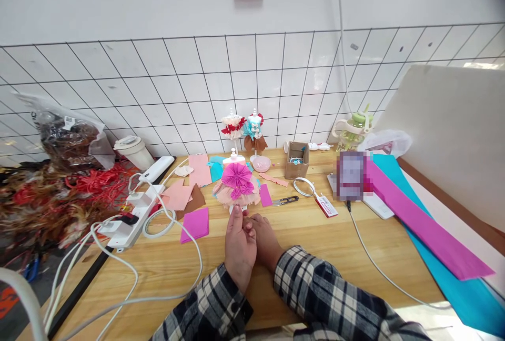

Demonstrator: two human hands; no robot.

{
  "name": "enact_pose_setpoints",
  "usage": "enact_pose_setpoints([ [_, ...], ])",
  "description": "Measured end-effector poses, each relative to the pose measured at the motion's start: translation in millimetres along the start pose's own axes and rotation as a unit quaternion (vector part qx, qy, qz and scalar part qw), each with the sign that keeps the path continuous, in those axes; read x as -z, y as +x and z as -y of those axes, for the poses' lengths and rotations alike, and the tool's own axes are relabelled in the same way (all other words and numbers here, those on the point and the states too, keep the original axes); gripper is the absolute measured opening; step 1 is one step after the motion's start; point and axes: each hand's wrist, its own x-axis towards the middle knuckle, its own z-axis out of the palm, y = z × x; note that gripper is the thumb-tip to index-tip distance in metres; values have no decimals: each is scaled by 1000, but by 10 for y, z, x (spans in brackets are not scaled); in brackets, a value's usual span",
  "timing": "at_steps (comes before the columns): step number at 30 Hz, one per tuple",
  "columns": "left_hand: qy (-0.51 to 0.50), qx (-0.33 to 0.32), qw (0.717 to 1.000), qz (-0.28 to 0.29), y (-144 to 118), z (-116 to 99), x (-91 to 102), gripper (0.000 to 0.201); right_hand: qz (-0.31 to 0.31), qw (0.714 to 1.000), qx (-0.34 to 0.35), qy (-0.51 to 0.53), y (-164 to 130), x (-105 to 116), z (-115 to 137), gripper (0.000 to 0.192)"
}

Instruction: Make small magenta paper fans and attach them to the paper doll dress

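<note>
Currently both hands, left [239, 243] and right [265, 241], pinching base of paper dress model [236, 186] mid-table, away from front edge; likely tipping or crushed petals if squeezed harder.

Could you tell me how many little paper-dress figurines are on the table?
3: the pink paper-dress figurine right in front of both hands, a red-trimmed figurine and a blue-and-brown figurine side by side at the tiled wall. Clutter may hide others.

— What sort of place is this?
— A small craft workspace: a wooden worktop [315, 236] against a white tiled wall [197, 83], strewn with coloured paper sheets [426, 225], paper-dress mannequins [236, 180], scissors [286, 200] and tape [304, 186].
</note>
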Motion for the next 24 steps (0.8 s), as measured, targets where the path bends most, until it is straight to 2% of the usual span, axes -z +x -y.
enact_pose_setpoints([
  [4,-63,66,996,-7,99,-90,-9,6,0,1000,12,-4,-5,49,30,23],
  [8,-85,98,991,-9,140,-114,16,6,7,1000,4,-3,-2,53,26,23],
  [12,-70,92,993,18,121,-87,54,4,5,1000,7,-6,1,29,9,22],
  [16,-38,82,995,50,111,-82,38,11,-2,1000,7,5,3,11,3,21],
  [24,-14,55,997,55,147,-51,21,16,4,1000,7,-2,8,21,3,21],
])
